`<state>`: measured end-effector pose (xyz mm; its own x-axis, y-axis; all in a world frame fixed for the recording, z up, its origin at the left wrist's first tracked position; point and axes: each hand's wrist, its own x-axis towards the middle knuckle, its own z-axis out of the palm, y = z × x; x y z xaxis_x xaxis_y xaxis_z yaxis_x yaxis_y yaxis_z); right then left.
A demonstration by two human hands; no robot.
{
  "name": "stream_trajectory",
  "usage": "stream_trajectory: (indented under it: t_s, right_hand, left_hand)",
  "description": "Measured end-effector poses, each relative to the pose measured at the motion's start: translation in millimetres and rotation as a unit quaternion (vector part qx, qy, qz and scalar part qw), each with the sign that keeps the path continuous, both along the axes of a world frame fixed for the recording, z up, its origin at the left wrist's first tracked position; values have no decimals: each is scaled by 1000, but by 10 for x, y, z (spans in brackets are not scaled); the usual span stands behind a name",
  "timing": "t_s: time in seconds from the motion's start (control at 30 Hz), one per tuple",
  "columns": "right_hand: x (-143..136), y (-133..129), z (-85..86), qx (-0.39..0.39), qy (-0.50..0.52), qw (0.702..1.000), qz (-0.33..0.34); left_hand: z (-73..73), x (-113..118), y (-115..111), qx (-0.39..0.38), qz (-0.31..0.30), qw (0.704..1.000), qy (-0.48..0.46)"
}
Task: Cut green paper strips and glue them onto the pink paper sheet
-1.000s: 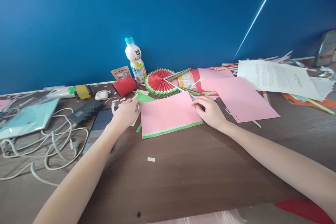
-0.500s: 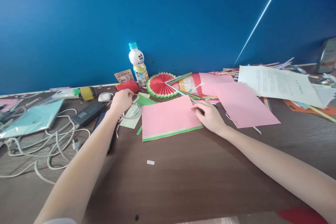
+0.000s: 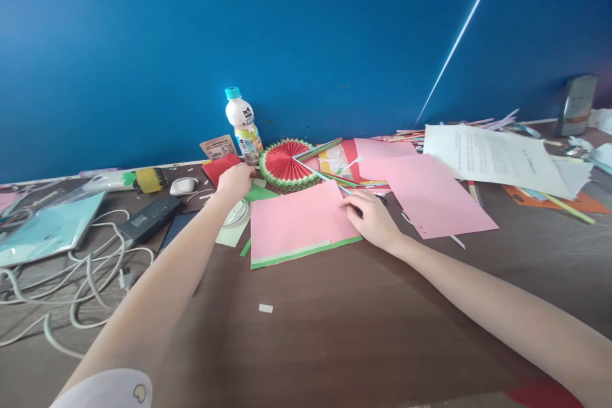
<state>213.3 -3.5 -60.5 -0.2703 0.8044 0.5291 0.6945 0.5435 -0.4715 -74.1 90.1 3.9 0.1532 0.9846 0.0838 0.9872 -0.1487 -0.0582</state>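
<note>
My left hand (image 3: 235, 182) is at a red item (image 3: 220, 167) in front of the bottle; its fingertips are too small to read, and whether they grip anything does not show. A pink sheet (image 3: 296, 220) with a green strip along its front edge lies on the table. At the sheet's right side, my right hand (image 3: 370, 218) rests with curled fingers near a thin pale stick (image 3: 343, 189); its grip is unclear. Behind the sheet stands a round pleated red and green paper fan (image 3: 289, 164). Green paper (image 3: 261, 192) lies beside my left hand.
A bottle (image 3: 243, 124) stands against the blue wall. White cables (image 3: 90, 280), a black box (image 3: 152, 218) and a teal packet (image 3: 52, 226) lie left. Another pink sheet (image 3: 435, 197) and printed paper (image 3: 497, 159) lie right. A small white scrap (image 3: 266, 308) is in front.
The view has shifted slightly, moving the table items left and down. My left hand has moved a little rightward relative to the red item, which shows more. My right hand stays by the pink sheet.
</note>
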Motion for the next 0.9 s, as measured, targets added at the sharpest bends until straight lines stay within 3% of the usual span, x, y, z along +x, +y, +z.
stream_trajectory:
  t_s: [0.2, 0.33, 0.5, 0.7, 0.8, 0.9]
  right_hand:
    - [-3, 1, -6, -16, 8, 1000, -6]
    - [1, 4, -4, -24, 11, 1000, 3]
    - [2, 8, -7, -14, 10, 1000, 2]
    - [1, -1, -4, 0, 5, 1000, -9]
    - [-18, -27, 25, 6, 8, 1000, -21]
    - [-67, -65, 77, 25, 55, 998, -10]
  left_hand:
    - [121, -23, -5, 44, 13, 999, 4]
    - [308, -67, -35, 157, 9, 987, -27]
    - [642, -78, -142, 322, 49, 941, -89]
    - [1026, 13, -331, 489, 76, 855, -157]
    - [1118, 150, -507, 528, 51, 831, -167]
    - [1056, 372, -751, 534, -13, 824, -192]
